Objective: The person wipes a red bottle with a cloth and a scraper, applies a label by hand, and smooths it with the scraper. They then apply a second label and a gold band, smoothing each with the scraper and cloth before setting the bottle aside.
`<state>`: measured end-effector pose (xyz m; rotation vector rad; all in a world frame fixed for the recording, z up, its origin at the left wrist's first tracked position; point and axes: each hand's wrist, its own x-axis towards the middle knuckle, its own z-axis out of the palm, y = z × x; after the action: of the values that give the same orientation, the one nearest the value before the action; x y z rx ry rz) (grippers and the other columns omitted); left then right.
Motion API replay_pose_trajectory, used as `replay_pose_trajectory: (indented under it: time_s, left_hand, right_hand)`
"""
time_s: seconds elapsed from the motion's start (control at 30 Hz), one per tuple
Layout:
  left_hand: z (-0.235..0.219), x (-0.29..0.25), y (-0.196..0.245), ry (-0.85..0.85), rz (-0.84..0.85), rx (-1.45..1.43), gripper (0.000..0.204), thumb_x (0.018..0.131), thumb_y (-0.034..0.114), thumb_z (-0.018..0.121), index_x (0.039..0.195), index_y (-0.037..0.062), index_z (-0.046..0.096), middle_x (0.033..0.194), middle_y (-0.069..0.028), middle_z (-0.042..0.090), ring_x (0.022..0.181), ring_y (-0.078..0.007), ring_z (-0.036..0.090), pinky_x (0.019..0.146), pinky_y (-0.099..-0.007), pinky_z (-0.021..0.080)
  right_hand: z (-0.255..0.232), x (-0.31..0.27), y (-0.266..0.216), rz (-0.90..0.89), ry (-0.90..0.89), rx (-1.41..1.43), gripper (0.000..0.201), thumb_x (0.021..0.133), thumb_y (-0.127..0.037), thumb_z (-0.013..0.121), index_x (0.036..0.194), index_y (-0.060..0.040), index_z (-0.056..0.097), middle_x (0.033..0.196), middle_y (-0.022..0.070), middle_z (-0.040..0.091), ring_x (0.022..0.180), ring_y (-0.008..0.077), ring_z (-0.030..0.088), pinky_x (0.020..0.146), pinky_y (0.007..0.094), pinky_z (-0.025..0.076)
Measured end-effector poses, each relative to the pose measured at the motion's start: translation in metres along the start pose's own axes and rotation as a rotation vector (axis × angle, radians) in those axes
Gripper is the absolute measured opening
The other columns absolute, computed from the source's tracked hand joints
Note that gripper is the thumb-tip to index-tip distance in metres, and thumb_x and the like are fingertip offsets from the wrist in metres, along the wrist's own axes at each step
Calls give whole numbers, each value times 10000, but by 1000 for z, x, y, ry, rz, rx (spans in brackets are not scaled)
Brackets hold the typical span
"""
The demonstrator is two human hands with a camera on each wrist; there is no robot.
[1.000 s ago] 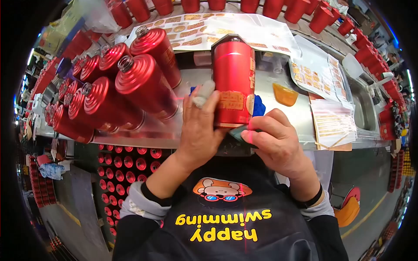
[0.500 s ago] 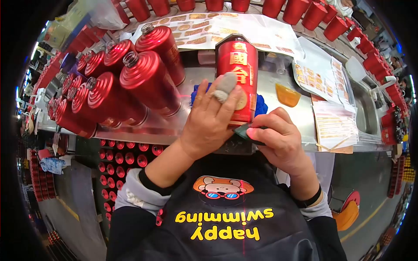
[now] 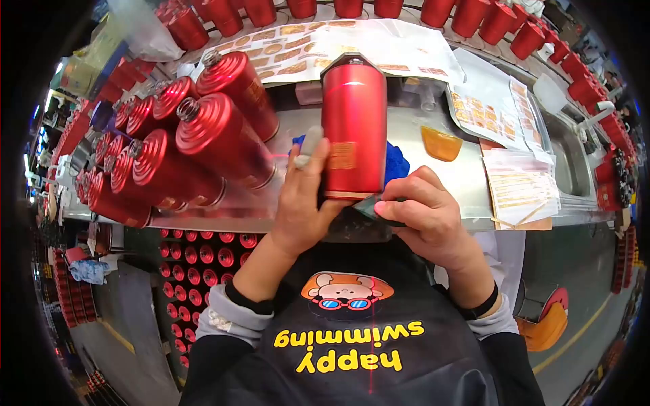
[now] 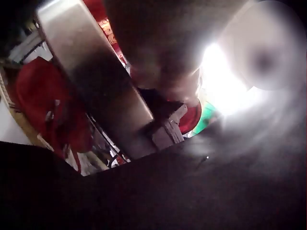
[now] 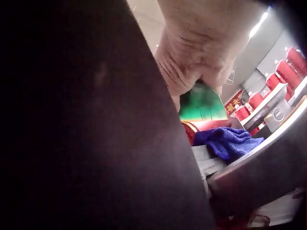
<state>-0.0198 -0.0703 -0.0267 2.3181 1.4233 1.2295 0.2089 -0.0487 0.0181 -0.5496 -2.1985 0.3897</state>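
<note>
A glossy red bottle [image 3: 355,122] lies in front of me, its neck pointing away, over a blue cloth [image 3: 396,164]. A gold square label [image 3: 342,155] shows near its base. My left hand [image 3: 300,196] holds the bottle by its left side, the thumb at the base; a grey cover sits on one finger. Beside the base's right corner, my right hand [image 3: 430,210] pinches a flat green scraper [image 5: 201,103]. In the right wrist view the scraper's straight edge lies close over the red bottle. The left wrist view is mostly dark and blurred.
Several red bottles [image 3: 220,139] stand at the left of the metal table. Sheets of gold labels [image 3: 491,111] lie behind and to the right. An amber scraper-like piece [image 3: 441,143] rests right of the bottle, near a sink [image 3: 572,162]. Red containers [image 3: 474,20] line the back.
The bottle has been turned: gold characters faced up half a second ago, and now a square label shows. My left hand moved from its top back to its left side; the right kept its pinch.
</note>
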Motion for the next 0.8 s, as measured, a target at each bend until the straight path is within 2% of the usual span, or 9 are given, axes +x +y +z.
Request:
replay_pose_trajectory:
  time_s: [0.03, 0.07, 0.2, 0.3, 0.43, 0.47, 0.57, 0.67, 0.8]
  left_hand:
    - [-1, -2, -2, -14, -95, -121, 809, 809, 299, 756, 1461, 18, 369, 1426, -224, 462, 1341, -398, 427, 1150, -563, 230]
    - [-3, -2, -3, 4, 5, 55, 800, 815, 310, 742, 1463, 25, 369, 1429, -227, 459, 1352, -405, 412, 1164, -564, 192]
    - [-10, 26, 28, -53, 182, 342, 815, 782, 291, 761, 1457, 34, 383, 1425, -236, 455, 1353, -440, 394, 1162, -565, 191]
    - [1, 22, 8, 37, 225, 255, 810, 782, 289, 761, 1454, 29, 389, 1435, -239, 444, 1352, -441, 394, 1151, -568, 213]
    - [-2, -2, -6, -9, 30, 3, 794, 869, 356, 689, 1473, -25, 342, 1472, -265, 398, 1359, -466, 369, 1151, -546, 222]
    - [-5, -4, 0, -43, -11, 114, 817, 889, 380, 666, 1480, -53, 304, 1487, -285, 361, 1379, -475, 333, 1158, -537, 215]
    - [-8, 11, 12, -23, 54, 252, 848, 878, 378, 685, 1486, -55, 283, 1499, -287, 346, 1382, -458, 342, 1163, -541, 208]
    - [1, 6, 0, -21, 82, 267, 888, 860, 435, 704, 1473, -65, 300, 1484, -259, 389, 1357, -433, 397, 1163, -541, 210]
    - [4, 3, -2, -1, 42, 171, 829, 950, 495, 560, 1508, -38, 259, 1538, -240, 327, 1433, -387, 311, 1185, -462, 189]
  right_hand:
    - [0, 0, 1, -7, 0, 7, 356, 568, 51, 731, 896, -78, 679, 922, 45, 628, 785, 243, 561, 688, 347, 474]
    - [-2, 1, 1, -7, -5, -2, 357, 568, 51, 731, 897, -78, 679, 922, 45, 628, 786, 243, 561, 689, 347, 475]
    - [-3, 4, 1, -15, -17, -2, 360, 565, 50, 733, 897, -79, 679, 921, 46, 628, 786, 242, 558, 690, 346, 474]
    - [-3, 3, 2, -7, -13, 13, 352, 571, 44, 738, 895, -79, 679, 919, 46, 628, 786, 241, 558, 690, 345, 474]
    - [-1, -2, 6, -31, 10, 14, 324, 593, 33, 742, 890, -80, 679, 919, 43, 626, 782, 240, 558, 691, 345, 474]
    - [-1, 0, 5, -36, 21, 24, 290, 623, 27, 737, 883, -83, 673, 919, 39, 618, 796, 240, 557, 697, 341, 477]
    - [-2, -3, 11, -75, 39, 69, 387, 560, 30, 770, 917, -81, 672, 966, 56, 640, 808, 260, 556, 691, 354, 472]
    - [3, -18, 18, -8, 73, 98, 267, 651, 2, 728, 883, -106, 649, 945, 21, 602, 855, 243, 548, 754, 350, 472]
    - [6, -33, 27, -5, 15, 34, 295, 641, -11, 758, 903, -84, 645, 981, 43, 626, 869, 264, 564, 774, 374, 466]
